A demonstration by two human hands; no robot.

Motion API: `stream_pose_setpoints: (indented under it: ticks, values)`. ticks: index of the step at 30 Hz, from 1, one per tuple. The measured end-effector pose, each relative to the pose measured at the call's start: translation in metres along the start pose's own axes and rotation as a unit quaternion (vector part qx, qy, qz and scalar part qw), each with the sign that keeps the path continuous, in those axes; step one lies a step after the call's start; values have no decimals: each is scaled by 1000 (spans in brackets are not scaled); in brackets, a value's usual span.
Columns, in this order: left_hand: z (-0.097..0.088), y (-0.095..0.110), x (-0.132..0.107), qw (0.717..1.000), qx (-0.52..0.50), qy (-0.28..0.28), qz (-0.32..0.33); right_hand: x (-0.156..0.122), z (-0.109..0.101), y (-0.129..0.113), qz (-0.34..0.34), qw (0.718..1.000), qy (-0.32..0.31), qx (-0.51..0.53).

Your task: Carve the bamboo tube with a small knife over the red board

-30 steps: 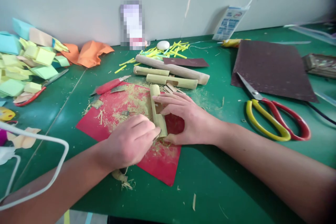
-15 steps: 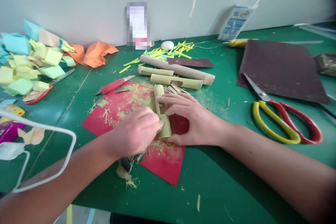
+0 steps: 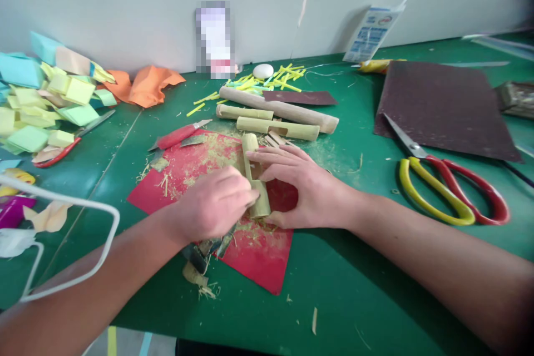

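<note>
Bamboo tube (image 3: 261,204), pale, notched mid-length, lying on the red sheet (image 3: 262,261), one end pointed at the person, the other toward the wall. Right hand (image 3: 306,189) braces it: fingers slightly apart, tips on the tube by the notch, thumb at the near end, palm arched clear of the sheet. Left hand (image 3: 219,200) curled, fingers pressed together, tips against the tube's left side below the notch. Whether they pinch a small tool or scrap: cannot tell, the knuckles hide it.

Shavings (image 3: 212,150) and fine dust around the work. Step in hand, judging by dust and grip: the tube's surface or edge appears to be getting rubbed or scraped down. Next move seems to call for a firm right hold against rolling, with short, light left strokes kept clear of the right thumb.

Beyond: second tube (image 3: 300,132), also notched. Knife (image 3: 177,138) at the sheet's far left edge, red handle; scissors (image 3: 415,149) well off to the right, partly on a brown sheet (image 3: 446,105).
</note>
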State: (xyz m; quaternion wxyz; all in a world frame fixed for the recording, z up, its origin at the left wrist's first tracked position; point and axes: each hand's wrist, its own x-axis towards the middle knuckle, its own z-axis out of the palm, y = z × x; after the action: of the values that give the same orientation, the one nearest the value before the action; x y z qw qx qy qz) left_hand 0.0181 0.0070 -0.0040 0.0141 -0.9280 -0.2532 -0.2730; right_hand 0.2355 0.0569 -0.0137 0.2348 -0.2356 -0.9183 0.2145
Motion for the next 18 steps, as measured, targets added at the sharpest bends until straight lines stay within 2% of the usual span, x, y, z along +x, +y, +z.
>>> stream_pose_setpoints:
  ticks: [2,7,12,18]
  values:
    - [0,-1,1,1000,-1,9,-12,0,0,0,2,1000,5,2]
    - [-1,2,-1,999,-35,-17,23,0,-1,0,-2,1000,-4,13]
    - [2,-4,2,1000,-10,3,-16,0,-1,0,2,1000,1,3]
    - [0,5,-2,999,-25,-16,13,0,-1,-1,-1,1000,-6,16]
